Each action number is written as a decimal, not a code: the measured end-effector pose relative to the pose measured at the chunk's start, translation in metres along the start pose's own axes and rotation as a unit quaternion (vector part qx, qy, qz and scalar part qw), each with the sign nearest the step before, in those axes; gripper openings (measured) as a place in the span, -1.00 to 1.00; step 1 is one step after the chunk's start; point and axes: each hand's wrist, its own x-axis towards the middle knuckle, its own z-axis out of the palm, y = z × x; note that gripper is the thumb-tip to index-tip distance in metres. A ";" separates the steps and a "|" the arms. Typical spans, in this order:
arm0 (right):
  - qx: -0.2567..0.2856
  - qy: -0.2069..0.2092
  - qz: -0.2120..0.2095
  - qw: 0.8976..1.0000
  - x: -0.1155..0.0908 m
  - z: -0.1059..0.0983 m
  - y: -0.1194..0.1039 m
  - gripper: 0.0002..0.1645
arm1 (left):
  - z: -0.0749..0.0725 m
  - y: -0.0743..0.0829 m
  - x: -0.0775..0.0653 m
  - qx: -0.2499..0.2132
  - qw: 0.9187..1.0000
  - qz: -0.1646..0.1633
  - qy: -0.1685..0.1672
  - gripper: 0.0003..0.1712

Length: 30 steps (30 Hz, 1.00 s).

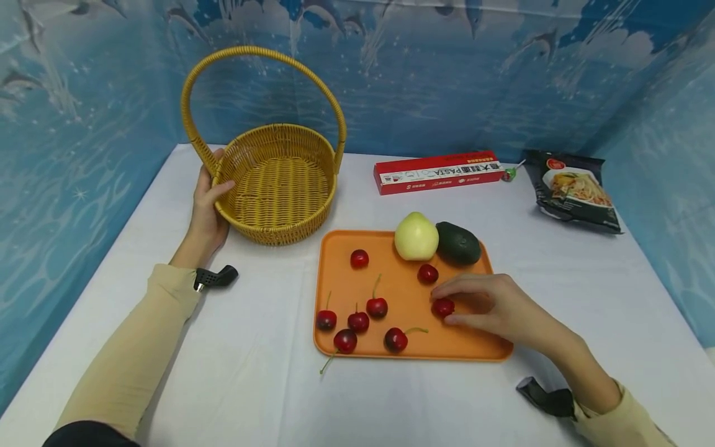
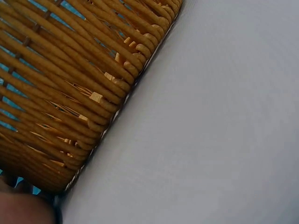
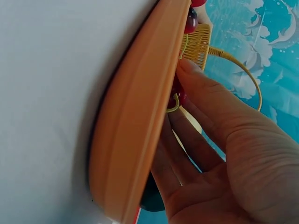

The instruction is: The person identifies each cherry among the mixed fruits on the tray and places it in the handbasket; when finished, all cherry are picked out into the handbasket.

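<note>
My left hand (image 1: pixel 208 208) grips the yellow wicker basket (image 1: pixel 274 230) by its left side, thumb over the rim near the foot of the tall handle. The basket tips toward me, showing its bare woven inside; its weave (image 2: pixel 70 84) fills the upper left of the left wrist view. Over the right part of an orange tray (image 1: pixel 413 355), my right hand (image 1: pixel 497 307) pinches a dark red cherry (image 1: pixel 444 308) between thumb and fingertips. That cherry's curved green stem (image 3: pixel 176 103) shows in the right wrist view. Several other cherries (image 1: pixel 377 307) lie on the tray, most with stems.
A yellow-green round fruit (image 1: pixel 416 237) and a dark green avocado (image 1: pixel 458 243) sit at the tray's back edge. Behind them lie a red pasta box (image 1: pixel 438 172), a green-wrapped lollipop (image 1: pixel 509 174) and a black noodle packet (image 1: pixel 575 189). Blue dolphin-print cloth surrounds the white table.
</note>
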 end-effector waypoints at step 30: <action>-0.033 0.070 -0.059 0.995 0.047 -0.017 -0.054 -0.45 | 0.003 0.002 -0.002 0.013 1.000 -0.021 0.004 -0.13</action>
